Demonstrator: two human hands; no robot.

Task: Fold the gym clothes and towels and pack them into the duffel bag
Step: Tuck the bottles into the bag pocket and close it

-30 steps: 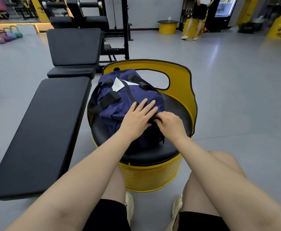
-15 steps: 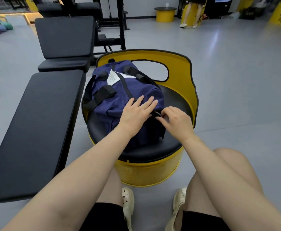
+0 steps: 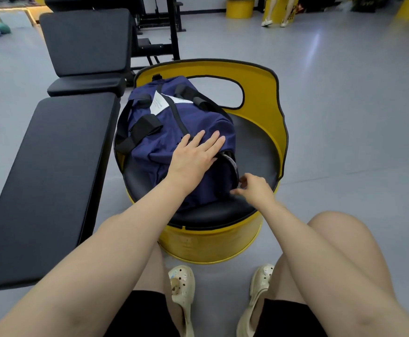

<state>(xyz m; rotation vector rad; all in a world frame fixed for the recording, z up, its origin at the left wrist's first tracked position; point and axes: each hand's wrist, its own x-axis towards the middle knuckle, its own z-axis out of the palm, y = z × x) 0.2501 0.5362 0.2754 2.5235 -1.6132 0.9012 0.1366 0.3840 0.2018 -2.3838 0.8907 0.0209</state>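
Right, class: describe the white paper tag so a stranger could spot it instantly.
Find the yellow barrel seat beside the black bench. On it sits a navy duffel bag. The white paper tag lies on the bag's far top, the only white thing among black straps.

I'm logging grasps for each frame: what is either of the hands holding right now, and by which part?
The left hand lies flat on top of the duffel bag, gripping nothing. The right hand pinches at the bag's near end, probably the zipper pull; too small to confirm.

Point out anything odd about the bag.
The near end of the duffel bag gapes by the right hand, with grey fabric peeking out. A white tag lies loose on top.
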